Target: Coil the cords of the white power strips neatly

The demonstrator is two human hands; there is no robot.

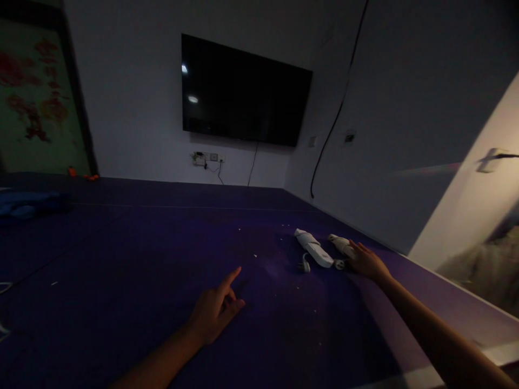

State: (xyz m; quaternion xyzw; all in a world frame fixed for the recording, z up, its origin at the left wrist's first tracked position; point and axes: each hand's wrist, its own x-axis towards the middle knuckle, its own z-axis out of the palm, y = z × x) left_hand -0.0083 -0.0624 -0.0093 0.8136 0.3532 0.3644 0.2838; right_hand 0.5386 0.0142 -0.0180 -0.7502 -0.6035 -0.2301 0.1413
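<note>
On the dark purple surface (pixel 162 259), my left hand (pixel 213 313) hovers or rests with its index finger stretched out and thumb apart, holding nothing. At the right, my right hand (pixel 368 263) has its fingers over the near end of a cream power strip (pixel 340 244) with its cord wound round it. That strip's plug (pixel 339 264) lies by my fingertips. Just left of it lies a white power strip (pixel 314 248), also wrapped in its cord, with its plug (pixel 305 265) beside it. My right palm hides part of the cream strip.
Small white scraps (pixel 255 255) are scattered over the surface. A blue cloth-like item (pixel 28 204) lies at the far left. A television (pixel 243 92) hangs on the back wall above sockets (pixel 213 157). A dark cable (pixel 334 121) hangs down the right wall.
</note>
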